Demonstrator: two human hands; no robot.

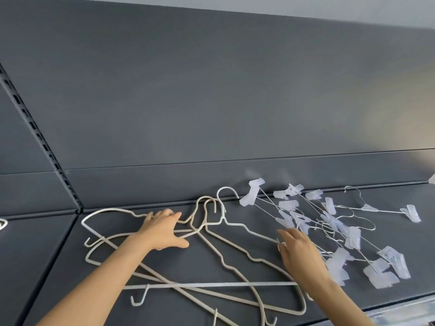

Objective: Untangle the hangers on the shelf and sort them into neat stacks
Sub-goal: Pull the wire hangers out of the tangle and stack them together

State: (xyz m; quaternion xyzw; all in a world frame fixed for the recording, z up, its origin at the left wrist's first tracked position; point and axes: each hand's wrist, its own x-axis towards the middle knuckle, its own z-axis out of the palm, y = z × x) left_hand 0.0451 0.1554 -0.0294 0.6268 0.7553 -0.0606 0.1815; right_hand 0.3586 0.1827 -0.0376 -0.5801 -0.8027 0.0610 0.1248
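Observation:
Several white coated hangers (226,264) lie crossed over each other on the dark grey shelf (235,234), hooks pointing to the back wall. To their right is a tangle of thin metal clip hangers (329,227) with translucent clips. My left hand (162,229) rests flat on the white hangers near their necks, fingers spread. My right hand (299,252) is at the left edge of the clip-hanger tangle, fingers loosely bent and touching a white hanger's shoulder and the wires; whether it grips anything is unclear.
One clip hanger (381,208) lies apart at the back right. A slotted upright (40,137) divides this shelf from the one on the left, where a white hook (2,224) peeks in. The shelf's front edge (400,309) runs at lower right.

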